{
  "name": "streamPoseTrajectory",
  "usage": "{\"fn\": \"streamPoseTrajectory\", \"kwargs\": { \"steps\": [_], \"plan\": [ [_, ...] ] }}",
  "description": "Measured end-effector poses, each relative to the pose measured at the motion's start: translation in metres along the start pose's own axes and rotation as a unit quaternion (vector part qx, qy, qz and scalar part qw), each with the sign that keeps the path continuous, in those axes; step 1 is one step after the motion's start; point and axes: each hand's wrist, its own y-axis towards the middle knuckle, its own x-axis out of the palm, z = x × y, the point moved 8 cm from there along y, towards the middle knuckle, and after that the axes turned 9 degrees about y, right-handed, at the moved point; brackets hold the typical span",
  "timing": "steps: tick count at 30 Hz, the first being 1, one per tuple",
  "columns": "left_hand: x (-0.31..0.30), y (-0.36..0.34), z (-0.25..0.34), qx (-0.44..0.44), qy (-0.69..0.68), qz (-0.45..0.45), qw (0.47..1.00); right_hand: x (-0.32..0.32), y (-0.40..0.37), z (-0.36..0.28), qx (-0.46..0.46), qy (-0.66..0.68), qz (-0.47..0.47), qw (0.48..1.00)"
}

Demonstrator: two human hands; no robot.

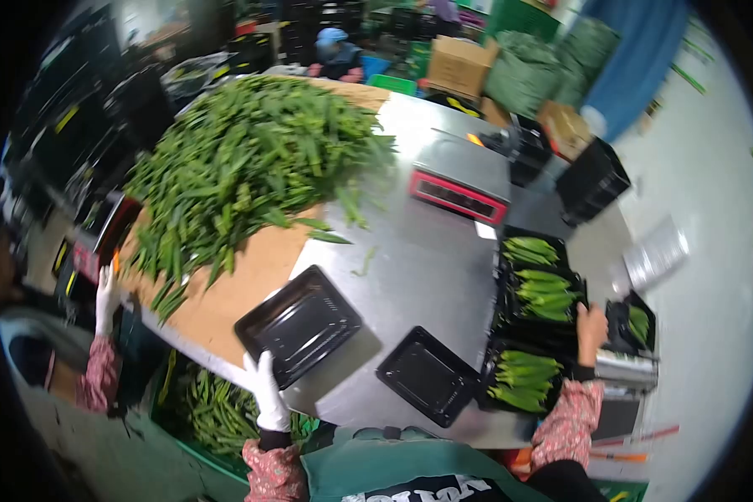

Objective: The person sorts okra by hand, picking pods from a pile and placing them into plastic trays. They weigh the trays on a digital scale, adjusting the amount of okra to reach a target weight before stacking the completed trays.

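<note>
My left hand (265,393), in a white glove, grips the near corner of an empty black plastic tray (299,322), which is tilted above the table's left part. A second empty black tray (427,376) lies on the metal tabletop (368,309). My bare right hand (591,333) has its fingers curled at the right rim of a black tray of okra (546,294); its fingertips are partly hidden. Nearer to me stands another okra tray (523,381), and farther back one more okra tray (531,251).
A large okra pile (251,159) covers the table's far left. A red-fronted scale (458,197) stands at the back right. Below the left edge sits a green crate (201,448) with okra. At left is a co-worker's gloved hand (106,297) near another scale (100,238).
</note>
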Motion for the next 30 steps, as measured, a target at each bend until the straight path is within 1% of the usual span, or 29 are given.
{"fn": "streamPoseTrajectory", "kwargs": {
  "steps": [1, 2, 3, 4, 5, 6, 7, 9, 11, 13, 14, 15, 17, 18, 19, 21, 23, 25, 27, 29, 30],
  "plan": [
    [-0.001, 0.013, -0.018, 0.022, 0.030, -0.027, 0.999, -0.009, -0.006, -0.009, 0.013, -0.034, 0.024, 0.999],
    [0.001, 0.018, -0.026, 0.016, 0.026, -0.023, 0.999, -0.010, -0.004, -0.010, -0.076, -0.006, 0.082, 0.994],
    [0.001, 0.020, -0.026, 0.038, 0.077, 0.003, 0.996, -0.022, -0.006, -0.027, -0.161, 0.023, 0.139, 0.977],
    [0.004, 0.023, -0.028, 0.044, 0.097, -0.002, 0.994, -0.018, -0.001, -0.037, -0.176, 0.083, 0.123, 0.973],
    [0.006, 0.027, -0.030, 0.049, 0.118, -0.011, 0.992, -0.034, -0.013, -0.067, -0.187, 0.141, 0.106, 0.966],
    [0.010, 0.031, -0.028, 0.073, 0.103, -0.014, 0.992, -0.044, -0.026, -0.103, -0.227, 0.197, 0.059, 0.952],
    [0.012, 0.032, -0.028, 0.066, 0.157, -0.021, 0.985, -0.044, -0.034, -0.134, -0.265, 0.253, 0.010, 0.930],
    [0.024, 0.026, -0.007, 0.016, 0.160, -0.034, 0.986, -0.033, -0.058, -0.196, -0.336, 0.242, -0.089, 0.906],
    [0.034, 0.024, 0.008, 0.013, 0.196, -0.081, 0.977, -0.008, -0.085, -0.254, -0.386, 0.229, -0.196, 0.872],
    [0.037, 0.035, -0.024, 0.176, 0.259, -0.036, 0.949, 0.026, -0.115, -0.302, -0.481, 0.209, -0.263, 0.810],
    [0.043, 0.035, -0.025, 0.168, 0.226, -0.078, 0.956, 0.037, -0.133, -0.329, -0.491, 0.213, -0.305, 0.787],
    [0.043, 0.031, -0.017, 0.181, 0.260, -0.073, 0.946, 0.049, -0.151, -0.357, -0.500, 0.217, -0.346, 0.764],
    [0.040, 0.024, -0.009, 0.186, 0.294, -0.084, 0.934, 0.078, -0.182, -0.413, -0.550, 0.205, -0.409, 0.699],
    [0.037, 0.021, -0.020, 0.195, 0.336, -0.082, 0.918, 0.092, -0.195, -0.440, -0.571, 0.209, -0.421, 0.673],
    [0.036, 0.017, -0.008, 0.211, 0.323, -0.075, 0.920, 0.104, -0.209, -0.467, -0.591, 0.214, -0.432, 0.646],
    [0.034, 0.016, -0.009, 0.246, 0.331, -0.074, 0.908, 0.118, -0.234, -0.529, -0.586, 0.243, -0.460, 0.621],
    [0.031, 0.018, -0.015, 0.283, 0.304, -0.059, 0.908, 0.128, -0.253, -0.591, -0.614, 0.303, -0.412, 0.601],
    [0.031, 0.019, -0.014, 0.295, 0.285, -0.062, 0.910, 0.129, -0.268, -0.648, -0.636, 0.359, -0.328, 0.599],
    [0.029, 0.021, -0.014, 0.292, 0.285, -0.054, 0.911, 0.115, -0.295, -0.694, -0.708, 0.385, -0.137, 0.576],
    [0.026, 0.021, -0.014, 0.280, 0.285, -0.041, 0.916, 0.111, -0.328, -0.732, -0.763, 0.343, -0.036, 0.547],
    [0.026, 0.021, -0.013, 0.286, 0.292, -0.032, 0.912, 0.112, -0.342, -0.740, -0.786, 0.322, 0.016, 0.528]
  ]
}}
